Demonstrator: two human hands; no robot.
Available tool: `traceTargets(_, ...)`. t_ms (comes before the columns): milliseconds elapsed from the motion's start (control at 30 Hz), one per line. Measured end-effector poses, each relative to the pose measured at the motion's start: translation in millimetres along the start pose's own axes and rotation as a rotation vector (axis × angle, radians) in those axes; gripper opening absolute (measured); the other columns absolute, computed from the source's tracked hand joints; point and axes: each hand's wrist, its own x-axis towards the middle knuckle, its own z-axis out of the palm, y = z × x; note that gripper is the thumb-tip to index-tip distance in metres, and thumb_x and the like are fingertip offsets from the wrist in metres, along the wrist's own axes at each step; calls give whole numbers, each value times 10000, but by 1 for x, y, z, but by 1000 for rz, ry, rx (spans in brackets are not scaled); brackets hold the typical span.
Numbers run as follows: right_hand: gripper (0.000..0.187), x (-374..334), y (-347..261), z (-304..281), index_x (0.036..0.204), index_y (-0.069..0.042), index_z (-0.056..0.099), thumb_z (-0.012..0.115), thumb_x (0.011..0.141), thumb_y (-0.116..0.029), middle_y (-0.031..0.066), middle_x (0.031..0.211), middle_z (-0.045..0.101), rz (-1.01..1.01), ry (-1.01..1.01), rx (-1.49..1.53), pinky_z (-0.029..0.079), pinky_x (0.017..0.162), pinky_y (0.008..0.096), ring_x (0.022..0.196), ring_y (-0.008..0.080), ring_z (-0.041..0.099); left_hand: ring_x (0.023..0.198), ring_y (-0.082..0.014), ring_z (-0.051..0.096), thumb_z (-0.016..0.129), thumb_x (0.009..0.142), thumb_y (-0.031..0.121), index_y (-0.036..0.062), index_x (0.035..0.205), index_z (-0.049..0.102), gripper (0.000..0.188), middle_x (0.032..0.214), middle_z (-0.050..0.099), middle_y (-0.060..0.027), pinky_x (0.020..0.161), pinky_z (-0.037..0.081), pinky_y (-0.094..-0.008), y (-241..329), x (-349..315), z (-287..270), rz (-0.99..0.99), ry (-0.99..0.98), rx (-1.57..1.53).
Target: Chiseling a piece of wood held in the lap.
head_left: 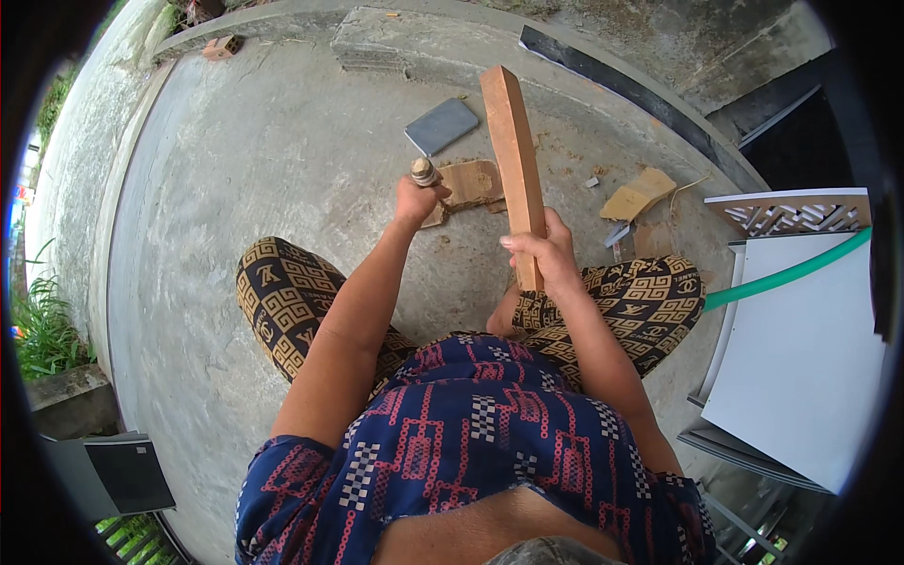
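My left hand [415, 201] is closed round an upright wooden handle [423, 169] with a metal ring near its top. Its lower end is hidden below my fist, so I cannot tell the tool's kind. Just beside that fist, a worn wooden board [474, 183] lies on the concrete. In my right hand [553, 254] is a long, squared wooden bar [515, 155], gripped near its narrower near end, the thumb across its face. The bar's thick end points away from me and covers part of the floor behind it.
A grey flat slab [442, 126] lies beyond the board. Right of the bar are a yellowish wood piece [638, 194], a metal blade [617, 234] and scattered crumbs. A green hose [800, 270] crosses a white panel [791, 358]. A brick [222, 47] sits far left.
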Motion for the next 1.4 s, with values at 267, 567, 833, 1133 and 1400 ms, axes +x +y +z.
traceTargets(267, 706, -5, -6, 4, 1225, 13, 446, 787, 646, -204, 113, 1045, 595, -404, 11, -166, 486, 820, 338, 930, 222, 595, 785, -194, 662, 791, 658, 71, 28, 915, 675, 285, 861, 707, -82, 740, 513, -339, -4, 1, 10, 118, -53, 162)
traceTargets(567, 700, -7, 6, 8, 1179, -15, 454, 800, 615, -245, 177, 993, 634, -194, -170, -856, 507, 789, 406, 893, 336, 644, 805, -227, 699, 788, 721, 243, 51, 952, 713, 309, 874, 725, -125, 730, 522, -356, 6, -10, 7, 345, 40, 412)
traceTargets(833, 717, -25, -13, 22, 1179, 23, 433, 804, 626, -241, 177, 1000, 626, -579, -64, -390, 499, 791, 395, 916, 312, 637, 833, -303, 677, 738, 658, 100, 56, 995, 671, 346, 894, 704, -153, 762, 511, -382, 4, -9, 10, 120, -5, 171)
traceTargets(1133, 695, -20, -5, 10, 1161, -22, 447, 802, 615, -264, 171, 952, 636, -335, -188, -626, 503, 768, 392, 873, 297, 644, 856, -315, 683, 773, 693, 196, 92, 1030, 680, 365, 914, 710, -147, 771, 511, -389, -9, -4, 18, 164, -13, 288)
traceTargets(1400, 659, -20, 10, 7, 1135, -15, 416, 781, 646, -264, 189, 956, 612, -486, -5, -675, 492, 753, 420, 868, 334, 623, 853, -171, 679, 776, 711, 107, 52, 1004, 689, 310, 918, 724, -72, 744, 516, -342, 5, -7, 11, 221, -156, 107)
